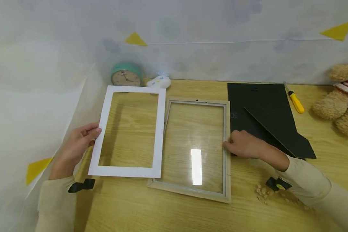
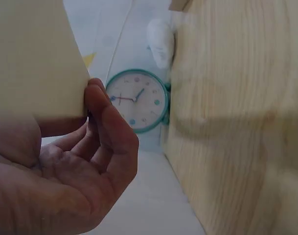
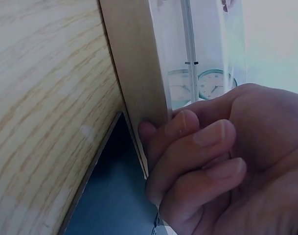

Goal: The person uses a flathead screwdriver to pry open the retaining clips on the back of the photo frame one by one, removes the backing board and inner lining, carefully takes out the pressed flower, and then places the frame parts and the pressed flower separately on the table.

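My left hand (image 1: pixel 78 146) pinches the left border of a white picture mat (image 1: pixel 159 135), a flat rectangle with a large window. The mat is raised over the table, and its right side overlaps the wooden picture frame (image 1: pixel 191 192). A glass pane (image 1: pixel 195 129) with a bright reflection lies inside the frame. On the frame's right rail, my right hand (image 1: pixel 245 144) grips the edge with curled fingers. The right wrist view shows those fingers (image 3: pixel 188 152) against the pale wooden side; the thumb is mostly hidden there.
Behind the right hand lies a black backing board (image 1: pixel 256 96) with an angled stand (image 1: pixel 275 132). A yellow screwdriver (image 1: pixel 296 102) and a teddy bear (image 1: pixel 333 103) are farther right. A teal clock (image 1: pixel 127 75) and a white cloud-shaped object (image 1: pixel 160 82) stand by the back wall.
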Demonstrator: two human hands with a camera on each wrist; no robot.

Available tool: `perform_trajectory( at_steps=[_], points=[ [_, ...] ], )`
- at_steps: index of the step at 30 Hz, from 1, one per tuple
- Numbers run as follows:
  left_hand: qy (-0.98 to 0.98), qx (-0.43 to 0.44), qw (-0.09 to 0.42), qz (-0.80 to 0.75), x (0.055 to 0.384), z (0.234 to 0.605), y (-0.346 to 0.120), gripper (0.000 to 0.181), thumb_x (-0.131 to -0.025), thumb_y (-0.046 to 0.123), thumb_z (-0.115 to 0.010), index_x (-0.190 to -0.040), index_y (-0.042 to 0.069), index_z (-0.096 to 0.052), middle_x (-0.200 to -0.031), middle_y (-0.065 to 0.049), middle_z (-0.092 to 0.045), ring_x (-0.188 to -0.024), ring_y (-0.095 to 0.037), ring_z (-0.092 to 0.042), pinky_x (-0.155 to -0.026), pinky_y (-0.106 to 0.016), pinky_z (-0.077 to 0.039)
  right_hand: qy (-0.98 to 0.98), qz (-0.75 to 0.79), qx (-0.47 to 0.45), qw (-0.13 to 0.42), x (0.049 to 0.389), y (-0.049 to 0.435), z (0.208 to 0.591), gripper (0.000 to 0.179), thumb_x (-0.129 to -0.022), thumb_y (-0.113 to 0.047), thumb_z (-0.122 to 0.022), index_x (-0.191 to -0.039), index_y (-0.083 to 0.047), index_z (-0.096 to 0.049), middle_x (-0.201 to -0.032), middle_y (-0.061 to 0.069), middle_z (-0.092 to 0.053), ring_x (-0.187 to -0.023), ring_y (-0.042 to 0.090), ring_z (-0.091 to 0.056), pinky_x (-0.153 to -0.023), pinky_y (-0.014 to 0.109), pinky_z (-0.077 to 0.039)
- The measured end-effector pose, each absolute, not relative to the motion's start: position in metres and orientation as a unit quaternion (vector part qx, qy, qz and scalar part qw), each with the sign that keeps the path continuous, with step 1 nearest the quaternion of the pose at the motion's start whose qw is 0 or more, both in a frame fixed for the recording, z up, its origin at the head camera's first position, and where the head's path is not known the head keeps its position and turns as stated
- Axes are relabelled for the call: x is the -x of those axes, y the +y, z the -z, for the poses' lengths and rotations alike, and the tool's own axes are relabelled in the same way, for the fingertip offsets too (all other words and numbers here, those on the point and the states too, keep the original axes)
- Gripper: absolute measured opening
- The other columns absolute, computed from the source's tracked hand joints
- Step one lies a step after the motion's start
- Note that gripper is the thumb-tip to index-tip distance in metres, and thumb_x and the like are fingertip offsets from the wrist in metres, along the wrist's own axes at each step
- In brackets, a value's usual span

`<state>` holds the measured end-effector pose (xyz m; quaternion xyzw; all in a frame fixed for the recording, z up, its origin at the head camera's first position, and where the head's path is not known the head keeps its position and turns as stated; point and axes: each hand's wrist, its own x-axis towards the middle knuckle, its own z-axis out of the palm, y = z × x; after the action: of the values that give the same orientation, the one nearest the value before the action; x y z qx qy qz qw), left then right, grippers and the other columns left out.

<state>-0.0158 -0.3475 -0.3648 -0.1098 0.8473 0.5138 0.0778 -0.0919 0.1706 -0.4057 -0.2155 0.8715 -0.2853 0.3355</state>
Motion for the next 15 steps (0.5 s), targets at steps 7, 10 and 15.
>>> perform_trajectory(
  at_steps=[7, 10, 15],
  points=[
    [0.891, 0.144, 0.062, -0.427, 0.0184, 0.3686, -0.3517, 0.052, -0.107, 0.025, -0.047, -0.144, -0.012, -0.044, -0.126, -0.015, -0.063, -0.09, 0.007, -0.051, -0.074, -0.011, -0.044, 0.872, 0.284, 0.212, 0.338, 0.0905, 0.1724, 0.4057, 0.053, -0.102, -0.018, -0.049, -0.05, -0.021, -0.038, -0.044, -0.006, -0.032, -0.038, 0.01, -0.03, -0.043, 0.027, -0.03],
    [0.889, 0.166, 0.077, -0.42, 0.0175, 0.3681, -0.3521, 0.053, -0.109, 0.027, -0.042, -0.145, -0.011, -0.041, -0.143, -0.03, -0.047, -0.111, -0.01, -0.055, -0.095, -0.018, -0.043, 0.872, 0.284, 0.213, 0.338, 0.0904, 0.1721, 0.4049, 0.053, -0.102, -0.018, -0.049, -0.05, -0.021, -0.038, -0.044, -0.006, -0.032, -0.037, 0.01, -0.03, -0.042, 0.027, -0.03],
    [0.887, 0.201, 0.078, -0.409, 0.0156, 0.3737, -0.3553, 0.052, -0.109, 0.027, -0.039, -0.147, -0.009, -0.041, -0.146, -0.028, -0.045, -0.131, -0.033, -0.043, -0.105, -0.032, -0.04, 0.871, 0.281, 0.22, 0.338, 0.0916, 0.1705, 0.4037, 0.054, -0.102, -0.017, -0.048, -0.049, -0.021, -0.039, -0.043, -0.006, -0.033, -0.037, 0.01, -0.03, -0.042, 0.026, -0.029]
  ],
)
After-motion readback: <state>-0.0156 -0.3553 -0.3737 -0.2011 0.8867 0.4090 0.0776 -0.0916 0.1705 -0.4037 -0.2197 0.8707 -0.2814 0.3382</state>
